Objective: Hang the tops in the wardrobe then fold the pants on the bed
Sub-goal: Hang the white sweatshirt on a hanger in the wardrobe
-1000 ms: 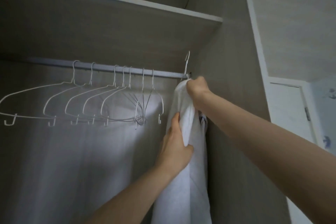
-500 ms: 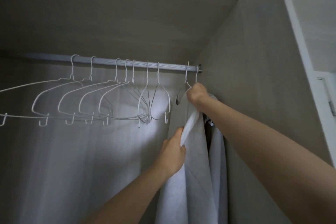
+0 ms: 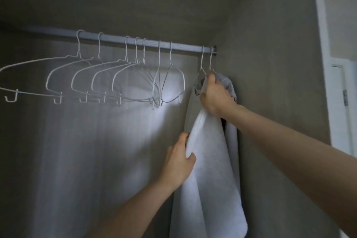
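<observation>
- Two wire hangers carrying clothes sit at the right end of the wardrobe rail (image 3: 116, 39), and my white top (image 3: 210, 170) hangs from the nearer one (image 3: 202, 60), close to the side wall.
- My right hand (image 3: 216, 96) is curled round the top's shoulder just under that hanger's hook.
- My left hand (image 3: 178, 160) pinches the top's left edge lower down, thumb in front.
- Seven empty white hangers (image 3: 135, 75) hang along the rail to the left.

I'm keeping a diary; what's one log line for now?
stage: hanging top | left hand: grips white top | right hand: holds its shoulder | hanger: on rail
</observation>
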